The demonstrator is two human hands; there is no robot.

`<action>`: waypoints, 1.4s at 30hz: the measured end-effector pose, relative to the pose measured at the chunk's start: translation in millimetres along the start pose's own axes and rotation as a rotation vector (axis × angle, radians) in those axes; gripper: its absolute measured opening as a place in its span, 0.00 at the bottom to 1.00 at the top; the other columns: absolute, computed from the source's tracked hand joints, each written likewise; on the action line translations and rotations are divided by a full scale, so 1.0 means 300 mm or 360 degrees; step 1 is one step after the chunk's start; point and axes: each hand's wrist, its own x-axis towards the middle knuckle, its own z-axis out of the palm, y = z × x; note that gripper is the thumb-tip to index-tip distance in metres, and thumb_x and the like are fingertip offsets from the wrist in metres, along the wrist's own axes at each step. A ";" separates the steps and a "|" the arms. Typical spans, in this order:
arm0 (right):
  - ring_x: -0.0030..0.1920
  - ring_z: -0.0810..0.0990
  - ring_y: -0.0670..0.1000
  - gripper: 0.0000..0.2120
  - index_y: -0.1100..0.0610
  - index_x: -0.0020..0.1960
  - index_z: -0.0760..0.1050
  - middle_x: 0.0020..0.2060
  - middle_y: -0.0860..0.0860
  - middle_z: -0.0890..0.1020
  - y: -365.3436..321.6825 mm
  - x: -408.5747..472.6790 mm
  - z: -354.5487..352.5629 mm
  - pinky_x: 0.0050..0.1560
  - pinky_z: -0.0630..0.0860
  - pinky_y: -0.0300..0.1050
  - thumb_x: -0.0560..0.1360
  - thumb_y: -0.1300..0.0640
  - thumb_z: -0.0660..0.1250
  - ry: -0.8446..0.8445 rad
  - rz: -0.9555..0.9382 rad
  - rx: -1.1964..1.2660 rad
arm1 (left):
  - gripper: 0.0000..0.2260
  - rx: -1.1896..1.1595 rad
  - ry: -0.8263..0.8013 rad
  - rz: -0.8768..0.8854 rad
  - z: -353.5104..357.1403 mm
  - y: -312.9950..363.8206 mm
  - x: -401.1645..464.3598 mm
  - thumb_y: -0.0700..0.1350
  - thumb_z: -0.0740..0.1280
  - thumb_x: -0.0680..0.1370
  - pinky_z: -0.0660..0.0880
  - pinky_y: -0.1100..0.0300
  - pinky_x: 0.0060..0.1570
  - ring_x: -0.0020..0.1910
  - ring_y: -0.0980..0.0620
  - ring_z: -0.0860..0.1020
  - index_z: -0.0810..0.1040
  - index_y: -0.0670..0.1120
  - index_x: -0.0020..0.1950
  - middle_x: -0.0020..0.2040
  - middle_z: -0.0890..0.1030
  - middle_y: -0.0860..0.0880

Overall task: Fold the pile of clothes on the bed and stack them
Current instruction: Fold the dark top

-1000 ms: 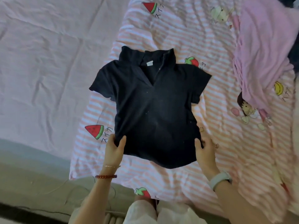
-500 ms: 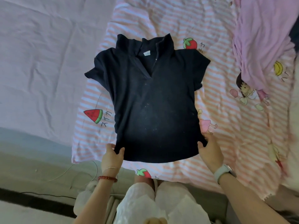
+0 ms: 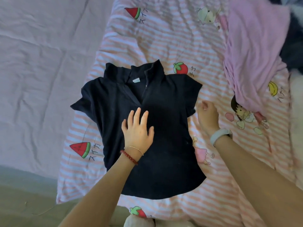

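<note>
We see the black shirt (image 3: 164,145) spread flat on the striped sheet (image 3: 164,43), our left hand (image 3: 137,130) pressing it with a released grip. Our right hand (image 3: 207,115) curls beside the right sleeve; its fingertips are hidden, so we cannot tell its grip.

One head-worn camera looks steeply down, close over the bed (image 3: 41,63).
</note>
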 end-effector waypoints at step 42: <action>0.54 0.76 0.59 0.20 0.61 0.63 0.69 0.52 0.56 0.79 -0.391 0.452 0.301 0.51 0.73 0.51 0.78 0.47 0.60 -0.0634 -0.0737 -0.1008 | 0.17 -0.0387 -0.0070 -0.0351 -0.271 -0.323 0.688 0.47 0.65 0.77 0.69 0.56 0.47 0.55 0.39 0.75 0.70 0.39 0.61 0.56 0.77 0.39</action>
